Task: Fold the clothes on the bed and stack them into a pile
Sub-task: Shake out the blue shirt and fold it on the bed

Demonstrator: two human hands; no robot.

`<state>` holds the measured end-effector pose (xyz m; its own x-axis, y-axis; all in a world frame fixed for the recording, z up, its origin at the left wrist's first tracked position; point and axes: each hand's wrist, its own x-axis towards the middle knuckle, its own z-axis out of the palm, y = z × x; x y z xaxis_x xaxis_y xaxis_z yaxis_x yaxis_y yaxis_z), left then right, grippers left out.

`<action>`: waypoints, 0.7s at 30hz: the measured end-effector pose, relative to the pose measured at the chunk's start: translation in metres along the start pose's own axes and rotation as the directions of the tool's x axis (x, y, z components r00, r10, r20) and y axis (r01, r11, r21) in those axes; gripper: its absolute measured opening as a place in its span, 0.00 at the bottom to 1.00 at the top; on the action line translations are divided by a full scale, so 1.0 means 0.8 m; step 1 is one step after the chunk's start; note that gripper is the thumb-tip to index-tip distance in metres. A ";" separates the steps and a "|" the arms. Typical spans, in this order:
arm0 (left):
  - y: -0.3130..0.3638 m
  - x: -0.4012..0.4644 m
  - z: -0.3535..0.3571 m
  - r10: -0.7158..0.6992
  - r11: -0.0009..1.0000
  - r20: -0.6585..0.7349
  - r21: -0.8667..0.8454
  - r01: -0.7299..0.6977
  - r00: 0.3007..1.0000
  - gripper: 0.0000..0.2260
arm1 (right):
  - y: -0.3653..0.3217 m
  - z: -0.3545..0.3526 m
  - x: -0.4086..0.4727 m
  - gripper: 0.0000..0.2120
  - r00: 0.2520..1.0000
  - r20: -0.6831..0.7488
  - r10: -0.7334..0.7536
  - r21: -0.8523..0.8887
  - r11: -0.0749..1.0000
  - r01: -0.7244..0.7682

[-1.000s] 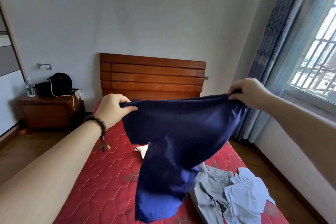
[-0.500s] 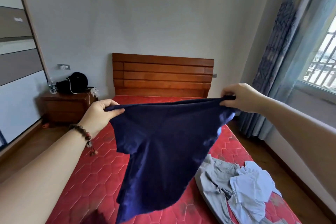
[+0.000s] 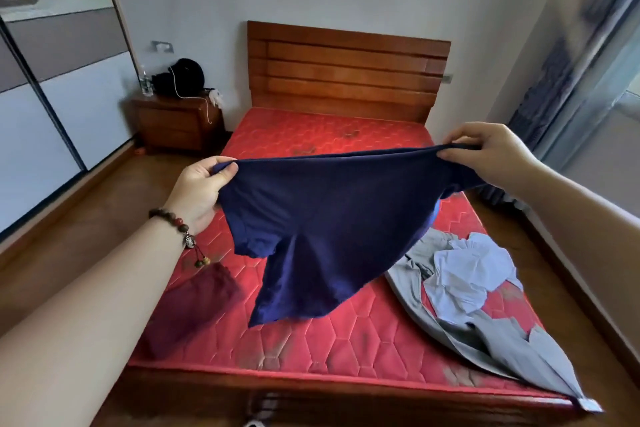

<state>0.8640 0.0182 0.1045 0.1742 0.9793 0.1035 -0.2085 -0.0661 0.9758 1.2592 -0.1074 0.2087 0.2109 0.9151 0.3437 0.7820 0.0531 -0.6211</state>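
Note:
I hold a navy blue T-shirt stretched out in the air above the red mattress. My left hand pinches its left top corner and my right hand pinches the right top corner. The shirt hangs down slack between them, one short sleeve showing at lower left. On the right side of the bed lie grey trousers with a crumpled light blue garment on top. A dark red cloth lies flat near the left front corner of the mattress.
A wooden headboard stands at the far end. A wooden nightstand with a black bag and a water bottle sits left of the bed. Sliding wardrobe doors line the left wall; curtains hang at right. Wooden floor surrounds the bed.
My view has tilted down and both hands have lowered with the navy shirt, which now hangs nearer the mattress. The dark red cloth at left has come into view.

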 end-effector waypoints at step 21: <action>-0.241 0.118 -0.044 -0.203 0.817 -0.166 0.515 0.260 0.965 0.03 | 0.166 0.238 0.142 0.03 0.937 0.193 0.292 -0.287 0.930 -0.231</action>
<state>0.8871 0.1304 -0.0803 0.0509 0.9902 -0.1300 0.3708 0.1021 0.9231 1.2758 0.0798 0.0311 0.3131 0.9497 0.0044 0.8467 -0.2770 -0.4543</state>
